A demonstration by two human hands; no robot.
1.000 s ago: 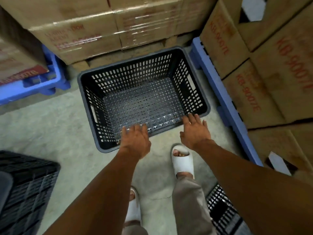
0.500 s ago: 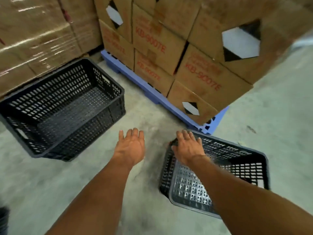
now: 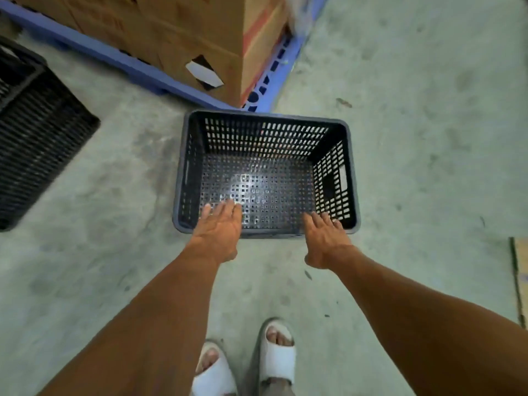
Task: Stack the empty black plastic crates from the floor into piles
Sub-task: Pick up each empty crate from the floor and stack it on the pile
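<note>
An empty black perforated crate stands upright on the concrete floor right in front of me. My left hand hovers over the left part of its near rim, fingers spread, holding nothing. Over the right part of the same rim is my right hand, also spread and empty. Whether either hand touches the rim I cannot tell. A second black crate sits on the floor at the far left, partly cut off by the frame edge.
A blue pallet loaded with brown cardboard boxes stands just behind the crate. My feet in white sandals are below. A flat cardboard piece lies at the right edge. Bare concrete spreads to the right.
I have turned right, away from the first crate, which is now at the left. Both empty hands have come from open floor to the near rim of the second crate.
</note>
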